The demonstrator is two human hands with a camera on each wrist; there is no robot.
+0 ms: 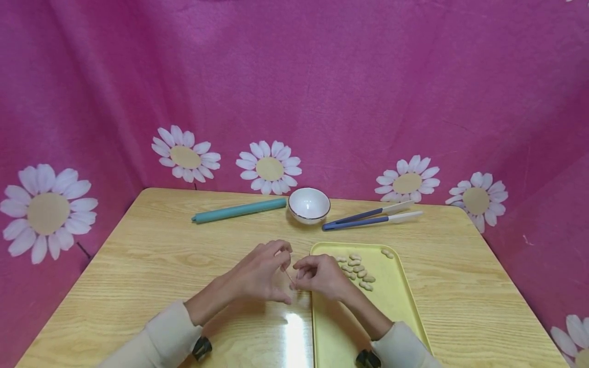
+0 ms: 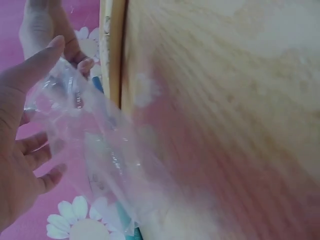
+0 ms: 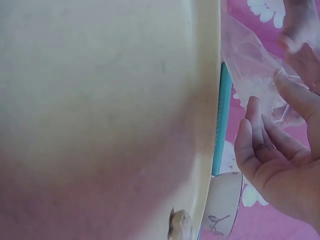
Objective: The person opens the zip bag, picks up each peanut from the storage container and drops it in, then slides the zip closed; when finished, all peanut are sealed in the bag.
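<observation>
1. Clear, thin plastic bag (image 2: 115,155): between the hands, near the left edge of the yellow rectangular tray (image 1: 384,309).
2. Left hand (image 1: 257,271): left of the tray, at the bag, thumb and fingers spread apart.
3. Right hand (image 1: 324,276): above the tray's left edge, fingers bent beside the bag; cannot tell whether they pinch it.
4. Tan unshelled peanuts (image 1: 359,269): on the tray.

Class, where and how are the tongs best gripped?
Probably across the tongs' blue arms, from above on the near side: they lie spread, so one squeeze would bring them together. The bowl crowds the joined end.
</observation>
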